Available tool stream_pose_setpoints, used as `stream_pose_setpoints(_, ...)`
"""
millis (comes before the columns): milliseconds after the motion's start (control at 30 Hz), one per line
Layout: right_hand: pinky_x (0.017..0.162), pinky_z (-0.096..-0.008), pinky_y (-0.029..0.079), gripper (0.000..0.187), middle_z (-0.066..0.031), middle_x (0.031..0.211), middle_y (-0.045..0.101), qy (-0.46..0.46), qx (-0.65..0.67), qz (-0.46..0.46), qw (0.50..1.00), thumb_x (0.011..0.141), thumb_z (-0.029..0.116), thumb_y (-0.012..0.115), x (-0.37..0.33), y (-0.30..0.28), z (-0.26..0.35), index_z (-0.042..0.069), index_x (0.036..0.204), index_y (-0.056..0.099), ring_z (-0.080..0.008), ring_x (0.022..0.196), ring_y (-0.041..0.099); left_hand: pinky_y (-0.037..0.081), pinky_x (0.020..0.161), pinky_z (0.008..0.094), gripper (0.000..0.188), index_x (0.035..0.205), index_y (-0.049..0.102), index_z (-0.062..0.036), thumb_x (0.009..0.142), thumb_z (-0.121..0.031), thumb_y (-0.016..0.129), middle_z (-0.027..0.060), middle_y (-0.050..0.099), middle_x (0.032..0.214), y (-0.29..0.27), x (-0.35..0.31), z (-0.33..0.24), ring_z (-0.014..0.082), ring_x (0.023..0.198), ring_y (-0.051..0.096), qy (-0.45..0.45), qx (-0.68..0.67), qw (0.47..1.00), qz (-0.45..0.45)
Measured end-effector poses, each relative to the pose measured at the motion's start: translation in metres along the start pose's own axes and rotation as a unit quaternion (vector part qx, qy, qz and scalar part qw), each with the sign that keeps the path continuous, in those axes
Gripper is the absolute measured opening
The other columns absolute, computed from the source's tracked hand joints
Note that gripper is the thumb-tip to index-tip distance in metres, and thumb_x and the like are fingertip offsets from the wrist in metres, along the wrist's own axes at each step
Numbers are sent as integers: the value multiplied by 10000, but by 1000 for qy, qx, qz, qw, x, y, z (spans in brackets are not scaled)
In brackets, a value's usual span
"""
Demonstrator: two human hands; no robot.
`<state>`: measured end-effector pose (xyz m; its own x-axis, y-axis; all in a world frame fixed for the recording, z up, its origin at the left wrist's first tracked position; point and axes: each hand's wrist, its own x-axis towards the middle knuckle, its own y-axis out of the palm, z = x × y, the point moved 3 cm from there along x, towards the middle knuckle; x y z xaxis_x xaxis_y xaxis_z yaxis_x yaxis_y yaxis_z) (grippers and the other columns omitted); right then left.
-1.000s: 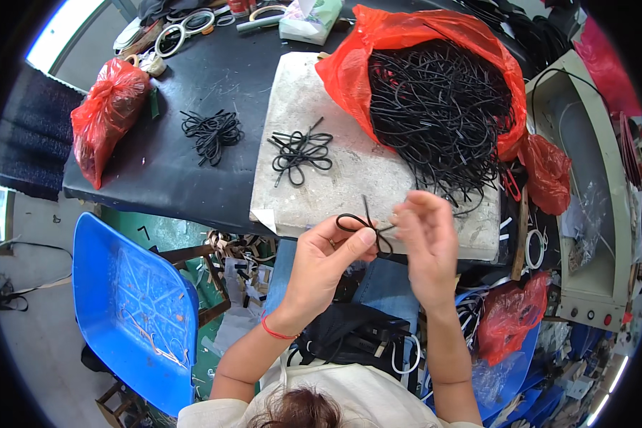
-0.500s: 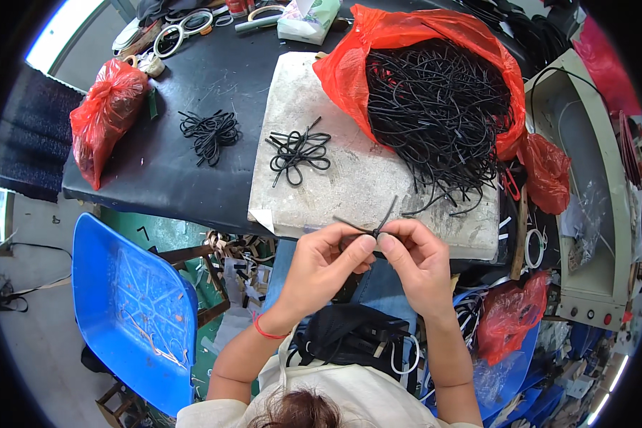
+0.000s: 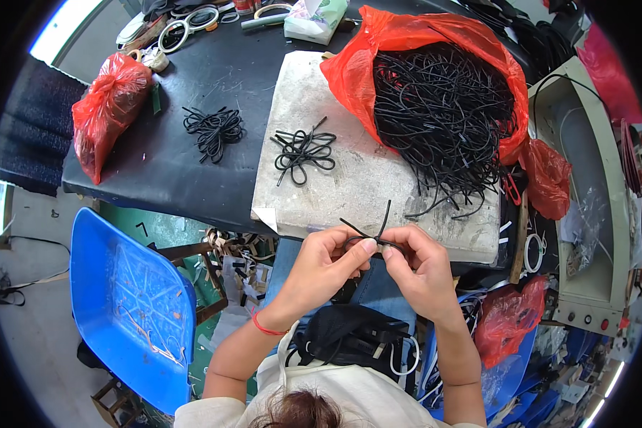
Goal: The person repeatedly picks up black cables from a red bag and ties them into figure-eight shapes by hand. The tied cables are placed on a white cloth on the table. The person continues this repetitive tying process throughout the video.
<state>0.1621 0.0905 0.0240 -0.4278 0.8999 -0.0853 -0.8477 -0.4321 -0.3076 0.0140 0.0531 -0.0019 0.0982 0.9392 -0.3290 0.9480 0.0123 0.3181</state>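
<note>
Between my two hands, at the near edge of the pale board, is a thin black cord (image 3: 378,238) with two ends crossing and pointing up. My left hand (image 3: 332,258) pinches it between thumb and fingers. From the other side my right hand (image 3: 417,264) grips it the same way, and a loop shows by its fingertips. Farther off, a looped black cord bow (image 3: 303,153) lies on the board (image 3: 285,203). Another bundle of looped cords (image 3: 212,133) rests on the black table to the left.
A red plastic bag (image 3: 349,71) spills a heap of loose black cords (image 3: 442,107) onto the board. On the table's left stands a tied red bag (image 3: 110,107). A blue tub (image 3: 132,307) is below left. Rolls of tape (image 3: 172,36) and a tissue pack (image 3: 314,20) lie at the back.
The cord's crossing has opened a little, with a loop now showing by my right fingertips. Both hands stay nearly in place; the whole view has shifted slightly.
</note>
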Motion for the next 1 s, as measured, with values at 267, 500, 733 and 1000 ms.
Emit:
stream_pose_setpoints(267,543,-178,403,230,1,768,551,124,208,15,970,922,230,481,3,0,-14,28,952,586,-46,639,497,428,591,185,203,915,590,9,867,-187,590,6,589,755,-2,-2,1,41,667,527,8,-9,1000,0)
stream_pose_setpoints(500,464,-208,275,252,55,574,407,13,133,-50,990,877,190,576,6,9,-7,37,697,491,-26,540,343,420,583,186,189,934,591,15,859,-157,603,-7,582,774,5,-1,1,34,663,501,35,-30,997,56)
stream_pose_setpoints(733,456,-234,300,253,9,548,417,-63,28,-167,984,870,160,577,6,11,-5,8,690,487,-44,529,342,412,556,230,113,879,593,19,798,-53,624,37,569,711,16,-7,-2,98,611,514,171,168,968,-78)
stream_pose_setpoints(1000,455,-214,291,241,23,560,444,-7,29,-155,987,871,173,582,5,7,-17,12,706,511,-33,525,353,466,598,295,144,921,608,21,797,-53,604,95,602,736,9,4,-14,179,655,581,217,297,929,-32)
